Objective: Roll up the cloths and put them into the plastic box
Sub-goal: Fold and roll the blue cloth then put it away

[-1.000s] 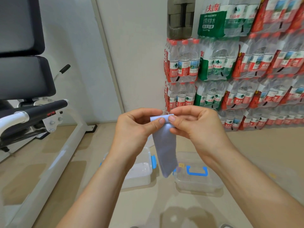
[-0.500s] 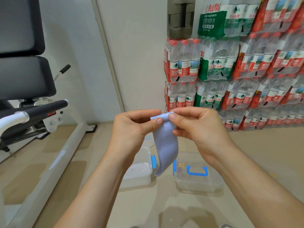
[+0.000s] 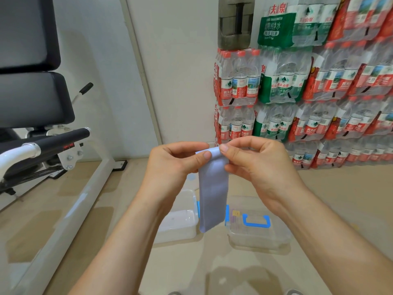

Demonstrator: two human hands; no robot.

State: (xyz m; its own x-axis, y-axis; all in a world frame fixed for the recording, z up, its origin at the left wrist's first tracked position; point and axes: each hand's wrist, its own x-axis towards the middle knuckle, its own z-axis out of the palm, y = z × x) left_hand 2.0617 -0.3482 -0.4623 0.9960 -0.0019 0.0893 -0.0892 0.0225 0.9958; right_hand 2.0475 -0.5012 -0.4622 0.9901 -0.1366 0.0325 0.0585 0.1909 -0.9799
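Shrink-wrapped water bottle packs (image 3: 302, 92) stacked against wall, black-padded exercise bench (image 3: 32, 92) at left, beige floor (image 3: 350, 199)

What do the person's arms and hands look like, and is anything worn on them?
Both forearms are bare, with no sleeves in view. The left hand and the right hand wear no gloves, and no rings, watch or bracelet show. The thumbnails are short and unpainted.

At frame centre my left hand (image 3: 170, 165) and right hand (image 3: 257, 165) meet on the cloth (image 3: 213, 192), which hangs down between them. Below it on the floor (image 3: 340, 199) sit the plastic box (image 3: 180, 222) (lower centre-left) and its lid (image 3: 258, 233) just right. Stacked water bottles (image 3: 308, 86) fill the upper right, an exercise machine (image 3: 38, 128) the left.
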